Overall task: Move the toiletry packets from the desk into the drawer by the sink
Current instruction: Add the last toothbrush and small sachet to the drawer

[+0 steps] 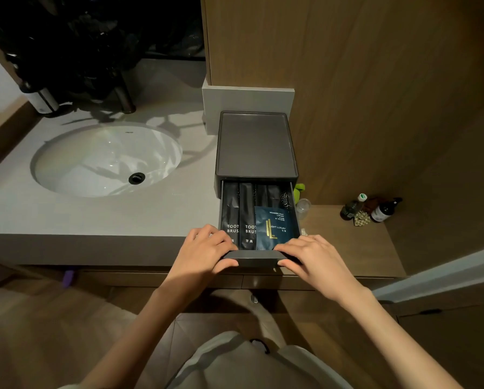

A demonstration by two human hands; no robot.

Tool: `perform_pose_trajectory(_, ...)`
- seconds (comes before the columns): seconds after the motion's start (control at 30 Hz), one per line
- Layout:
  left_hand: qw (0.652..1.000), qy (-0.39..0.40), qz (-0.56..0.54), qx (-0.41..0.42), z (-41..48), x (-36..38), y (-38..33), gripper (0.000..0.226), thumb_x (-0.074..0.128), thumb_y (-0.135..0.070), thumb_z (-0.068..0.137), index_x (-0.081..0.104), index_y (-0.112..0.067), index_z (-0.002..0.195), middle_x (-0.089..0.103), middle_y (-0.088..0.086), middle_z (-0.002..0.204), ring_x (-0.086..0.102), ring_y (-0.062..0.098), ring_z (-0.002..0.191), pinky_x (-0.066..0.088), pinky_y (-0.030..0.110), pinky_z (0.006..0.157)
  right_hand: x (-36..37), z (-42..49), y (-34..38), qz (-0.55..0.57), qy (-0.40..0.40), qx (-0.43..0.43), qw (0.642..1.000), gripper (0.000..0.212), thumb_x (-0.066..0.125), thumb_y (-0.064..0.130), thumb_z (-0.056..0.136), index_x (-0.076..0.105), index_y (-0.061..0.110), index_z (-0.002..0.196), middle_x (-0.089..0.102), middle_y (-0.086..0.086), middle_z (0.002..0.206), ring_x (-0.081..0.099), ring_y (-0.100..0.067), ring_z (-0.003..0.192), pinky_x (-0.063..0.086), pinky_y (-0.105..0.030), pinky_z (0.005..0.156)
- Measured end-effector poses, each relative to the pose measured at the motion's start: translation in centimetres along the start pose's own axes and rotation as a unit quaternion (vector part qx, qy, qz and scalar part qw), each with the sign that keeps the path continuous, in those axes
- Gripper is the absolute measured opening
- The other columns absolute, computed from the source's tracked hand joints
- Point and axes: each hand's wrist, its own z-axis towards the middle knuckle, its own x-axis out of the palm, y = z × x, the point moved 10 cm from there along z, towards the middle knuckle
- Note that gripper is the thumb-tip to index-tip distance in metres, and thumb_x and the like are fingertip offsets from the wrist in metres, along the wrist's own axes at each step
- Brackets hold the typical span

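Your left hand (207, 248) and your right hand (316, 256) each hold one end of the drawer (257, 261) front, fingers curled over the top and thumbs on its face. The drawer stands open. Inside lie black toothbrush packets (246, 214) side by side, with a blue packet (276, 227) on the right. Behind is the dark box (256, 144). The white sink (106, 158) is to the left. Small bottles (381, 210) stand far right.

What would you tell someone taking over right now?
The left hand and right hand each pinch the front of the open drawer.
Inside: two toothbrush packets, and a blue packet lying over other dark packets.
Done: these packets are in.
Left: likely push the drawer shut; whether more packets wait elsewhere is out of view.
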Motion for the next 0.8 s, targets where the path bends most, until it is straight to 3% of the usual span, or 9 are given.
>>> perform_pose_trajectory(0.17, 0.999, -0.035, 0.036, 0.009, 1.1, -1.2, -0.1, 0.031, 0.056, -0.042, 0.091, 0.069, -0.02, 0.109, 0.066, -0.005, 0.106, 0.057, 0.021, 0.102, 0.041, 0.036, 0.086, -0.1, 1.7, -0.8, -0.003, -0.007, 0.01, 1.0, 0.033, 0.051, 0.039, 0.095, 0.059, 0.029, 0.126, 0.067, 0.01, 0.115, 0.057, -0.014, 0.105, 0.04, -0.029, 0.091)
perform_pose_trajectory(0.33, 0.997, -0.052, 0.048, -0.007, 2.8, -2.0, 1.0, 0.031, 0.054, -0.042, 0.092, 0.066, -0.023, 0.114, 0.063, -0.006, 0.113, 0.052, 0.02, 0.107, 0.037, 0.034, 0.089, -1.2, 3.4, -1.3, -0.024, -0.047, 0.015, 0.999, 0.035, 0.06, 0.036, 0.091, 0.062, 0.028, 0.125, 0.066, 0.008, 0.116, 0.053, -0.015, 0.109, 0.041, -0.03, 0.086)
perform_pose_trajectory(0.4, 0.997, -0.066, 0.047, -0.012, 3.5, -2.6, 1.3, 0.034, 0.06, -0.04, 0.089, 0.064, -0.022, 0.117, 0.062, -0.004, 0.116, 0.051, 0.021, 0.109, 0.038, 0.035, 0.091, -1.9, 4.1, -1.6, -0.04, -0.07, 0.016, 0.997, 0.041, 0.066, 0.035, 0.086, 0.06, 0.027, 0.126, 0.061, 0.006, 0.123, 0.051, -0.017, 0.117, 0.042, -0.031, 0.092)
perform_pose_trajectory(0.57, 0.997, -0.048, 0.056, -0.037, 6.2, -2.7, 2.6, 0.06, 0.063, -0.03, 0.088, 0.039, -0.021, 0.143, 0.045, -0.001, 0.142, 0.04, 0.023, 0.13, 0.031, 0.034, 0.107, -2.4, 6.5, -3.2, -0.033, -0.077, 0.037, 0.996, 0.065, 0.071, 0.034, 0.083, 0.045, 0.024, 0.142, 0.038, 0.0, 0.151, 0.029, -0.023, 0.143, 0.026, -0.039, 0.115)
perform_pose_trajectory(0.67, 0.997, -0.033, 0.06, -0.047, 8.2, -2.8, 3.5, 0.07, 0.062, -0.026, 0.089, 0.027, -0.02, 0.149, 0.032, 0.002, 0.153, 0.03, 0.024, 0.14, 0.026, 0.034, 0.115, -2.3, 8.5, -4.4, -0.038, -0.069, 0.045, 0.996, 0.076, 0.071, 0.034, 0.082, 0.034, 0.024, 0.147, 0.027, -0.001, 0.157, 0.019, -0.022, 0.147, 0.016, -0.038, 0.118)
perform_pose_trajectory(0.8, 0.996, 0.0, 0.064, -0.061, 10.7, -2.5, 5.0, 0.069, 0.055, -0.023, 0.094, 0.017, -0.021, 0.152, 0.019, 0.003, 0.159, 0.021, 0.028, 0.145, 0.019, 0.035, 0.117, -2.1, 11.3, -6.2, -0.035, -0.047, 0.069, 0.996, 0.078, 0.068, 0.034, 0.085, 0.026, 0.026, 0.15, 0.023, -0.002, 0.159, 0.016, -0.023, 0.148, 0.014, -0.04, 0.119)
